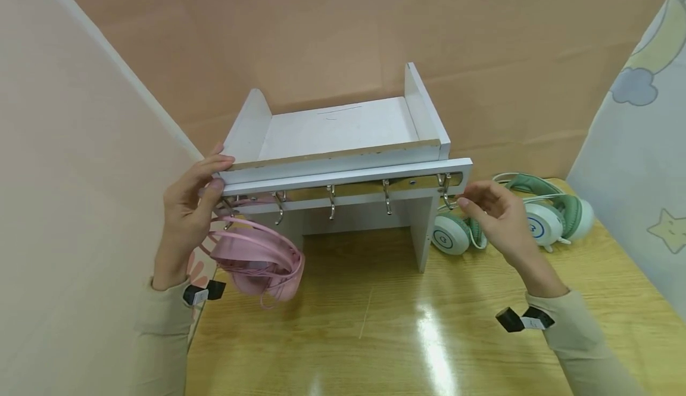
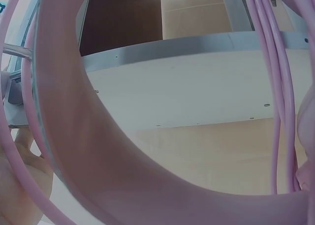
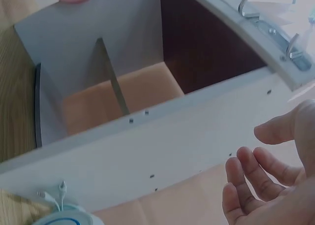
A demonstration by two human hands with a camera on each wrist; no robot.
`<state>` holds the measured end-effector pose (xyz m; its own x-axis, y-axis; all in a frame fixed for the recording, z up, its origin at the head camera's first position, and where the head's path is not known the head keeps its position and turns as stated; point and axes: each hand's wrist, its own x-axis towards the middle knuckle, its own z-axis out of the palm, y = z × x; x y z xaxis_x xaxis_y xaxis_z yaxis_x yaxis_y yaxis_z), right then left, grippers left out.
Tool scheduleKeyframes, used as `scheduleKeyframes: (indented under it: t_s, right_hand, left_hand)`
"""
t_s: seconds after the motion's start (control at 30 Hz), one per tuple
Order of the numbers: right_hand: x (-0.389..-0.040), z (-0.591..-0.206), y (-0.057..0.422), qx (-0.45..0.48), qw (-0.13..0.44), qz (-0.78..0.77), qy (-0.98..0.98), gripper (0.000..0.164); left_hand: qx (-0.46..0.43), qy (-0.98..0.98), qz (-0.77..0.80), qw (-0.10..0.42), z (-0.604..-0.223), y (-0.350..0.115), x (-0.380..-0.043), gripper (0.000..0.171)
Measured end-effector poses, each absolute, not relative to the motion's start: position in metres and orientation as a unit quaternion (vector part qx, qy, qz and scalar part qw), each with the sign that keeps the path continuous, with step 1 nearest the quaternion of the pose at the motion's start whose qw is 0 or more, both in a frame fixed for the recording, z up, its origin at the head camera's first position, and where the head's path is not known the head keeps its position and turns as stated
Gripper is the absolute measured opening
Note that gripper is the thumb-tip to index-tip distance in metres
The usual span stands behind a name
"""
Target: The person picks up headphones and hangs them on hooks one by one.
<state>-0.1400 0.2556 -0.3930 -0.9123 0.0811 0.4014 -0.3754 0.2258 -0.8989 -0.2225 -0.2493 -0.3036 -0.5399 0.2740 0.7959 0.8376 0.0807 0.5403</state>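
A white shelf unit [image 1: 343, 131] stands against the back wall, and a white rail with metal hooks [image 1: 354, 183] runs along its front. My left hand [image 1: 187, 199] grips the shelf's front left corner, fingers over the top edge and thumb on the rail's end. Just below that hand, a pink headset [image 1: 257, 259] hangs from the leftmost hook, its band [image 2: 64, 87] filling much of the left wrist view. Beside the rail's right end is my right hand [image 1: 501, 220], its fingers loosely bent. In the right wrist view that hand [image 3: 275, 171] holds nothing.
Two white and green headsets lie on the wooden table [image 1: 375, 336], one headset [image 1: 450, 235] by the shelf's right leg, the other headset [image 1: 563, 217] farther right. Walls close in on the left and right, the right wall [image 1: 654, 146] with moon and star pictures.
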Motion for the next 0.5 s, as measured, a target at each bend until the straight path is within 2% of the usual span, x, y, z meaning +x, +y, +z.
scheduleKeyframes:
  t_s: [0.17, 0.5]
  right_hand:
    - [-0.149, -0.393, 0.263, 0.065, 0.171, 0.568, -0.802, 0.019]
    - [-0.177, -0.399, 0.284, 0.027, 0.128, 0.582, -0.803, 0.019]
  left_hand:
    - [-0.404, -0.688, -0.547, 0.255, -0.304, -0.251, -0.222, 0.029]
    - [-0.404, -0.686, -0.547, 0.259, -0.303, -0.249, -0.222, 0.032]
